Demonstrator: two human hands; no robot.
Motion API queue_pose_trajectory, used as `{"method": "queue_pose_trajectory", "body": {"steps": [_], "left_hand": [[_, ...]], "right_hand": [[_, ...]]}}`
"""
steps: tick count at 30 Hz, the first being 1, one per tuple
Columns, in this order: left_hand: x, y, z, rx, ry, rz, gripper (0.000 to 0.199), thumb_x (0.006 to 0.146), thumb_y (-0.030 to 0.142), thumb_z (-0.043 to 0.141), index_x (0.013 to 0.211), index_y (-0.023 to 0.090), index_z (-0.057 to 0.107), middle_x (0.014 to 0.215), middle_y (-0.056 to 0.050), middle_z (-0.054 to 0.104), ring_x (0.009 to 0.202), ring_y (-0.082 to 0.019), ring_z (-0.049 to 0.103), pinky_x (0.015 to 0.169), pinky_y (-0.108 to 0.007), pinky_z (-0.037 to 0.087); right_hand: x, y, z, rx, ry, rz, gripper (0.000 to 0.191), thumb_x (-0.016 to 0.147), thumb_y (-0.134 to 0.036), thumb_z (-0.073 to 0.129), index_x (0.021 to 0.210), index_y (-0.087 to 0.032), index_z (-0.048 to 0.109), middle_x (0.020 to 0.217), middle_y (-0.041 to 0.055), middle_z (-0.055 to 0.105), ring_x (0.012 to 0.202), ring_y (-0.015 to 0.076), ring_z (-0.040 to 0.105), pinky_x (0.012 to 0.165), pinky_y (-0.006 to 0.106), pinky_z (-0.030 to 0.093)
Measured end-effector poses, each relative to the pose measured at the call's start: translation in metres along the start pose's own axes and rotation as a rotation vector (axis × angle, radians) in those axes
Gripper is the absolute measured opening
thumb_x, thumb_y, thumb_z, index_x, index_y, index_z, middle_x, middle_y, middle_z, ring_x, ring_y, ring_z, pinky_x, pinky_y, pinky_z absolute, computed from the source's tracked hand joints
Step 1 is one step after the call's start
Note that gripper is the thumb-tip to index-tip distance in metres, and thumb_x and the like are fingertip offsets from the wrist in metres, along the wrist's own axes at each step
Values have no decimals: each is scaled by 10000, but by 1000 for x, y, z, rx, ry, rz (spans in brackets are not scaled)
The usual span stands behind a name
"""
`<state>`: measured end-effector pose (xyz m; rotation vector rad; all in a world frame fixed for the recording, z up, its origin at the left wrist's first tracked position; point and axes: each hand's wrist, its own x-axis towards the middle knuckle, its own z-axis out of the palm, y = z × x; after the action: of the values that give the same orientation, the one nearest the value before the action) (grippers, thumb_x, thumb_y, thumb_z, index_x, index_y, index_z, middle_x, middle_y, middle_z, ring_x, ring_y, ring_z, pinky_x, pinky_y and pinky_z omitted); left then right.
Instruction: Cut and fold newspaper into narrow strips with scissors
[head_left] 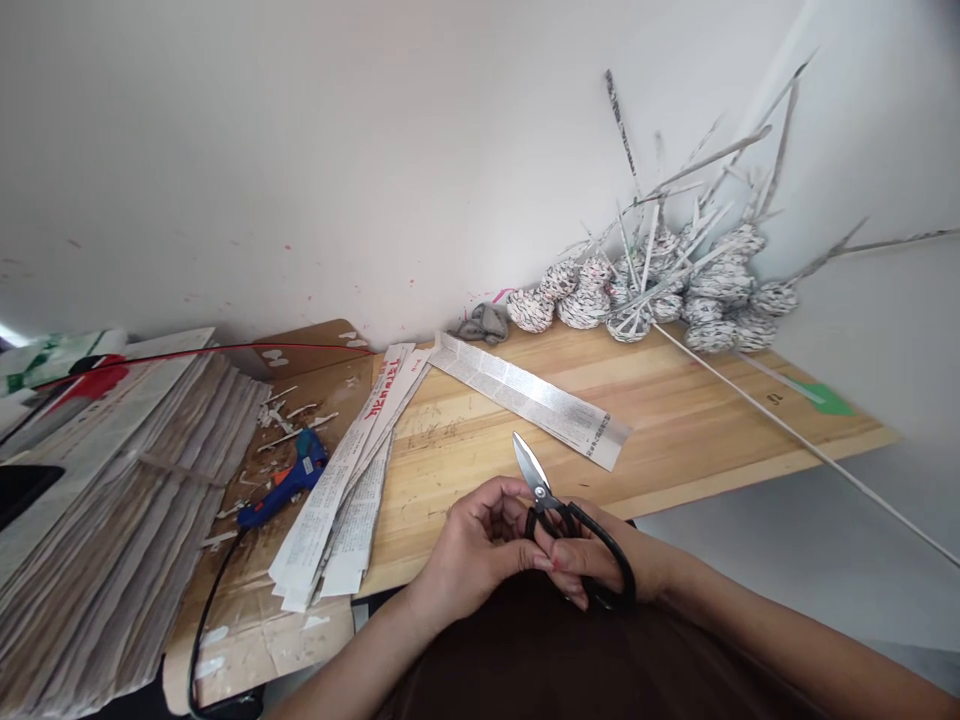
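Black-handled scissors (541, 492) are in my right hand (600, 555), whose fingers pass through the loops. Their blades are closed and point up and away from me. Curled fingers of my left hand (476, 545) lie beside the handles, and its thumb tip meets my right fingertips. Whether something small is pinched there I cannot make out. Beyond the blades, a single newspaper strip (525, 390) lies flat and creased on the wooden board. To the left is an overlapping pile of newspaper strips (352, 480).
Woven newspaper balls (589, 300) with rolled paper sticks stand against the wall at the right. One long stick (787, 420) juts past the board (450, 480). A blue glue gun (289, 485) rests on cardboard (247, 610), beside a tall newspaper stack (142, 490). A grey cloth (484, 322) lies at the back.
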<state>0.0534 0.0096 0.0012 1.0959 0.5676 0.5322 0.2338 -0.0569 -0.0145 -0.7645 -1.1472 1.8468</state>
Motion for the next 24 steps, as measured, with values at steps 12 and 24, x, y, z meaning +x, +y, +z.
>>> {"method": "queue_pose_trajectory", "body": {"steps": [12, 24], "left_hand": [[1, -5, -4, 12, 39, -4, 503, 595, 219, 960, 1027, 203, 704, 819, -34, 760, 775, -167, 698, 754, -285, 540], [-2, -6, -6, -10, 12, -86, 577, 662, 279, 924, 1179, 153, 702, 899, -86, 804, 854, -238, 763, 866, -363, 564]], "right_hand": [[3, 3, 1, -19, 30, -31, 453, 860, -581, 719, 760, -197, 501, 571, -61, 549, 469, 81, 485, 478, 209, 387], [4, 5, 1, -13, 19, -45, 426, 887, -547, 702, 759, -201, 488, 564, -61, 551, 463, 79, 496, 468, 195, 402]]}}
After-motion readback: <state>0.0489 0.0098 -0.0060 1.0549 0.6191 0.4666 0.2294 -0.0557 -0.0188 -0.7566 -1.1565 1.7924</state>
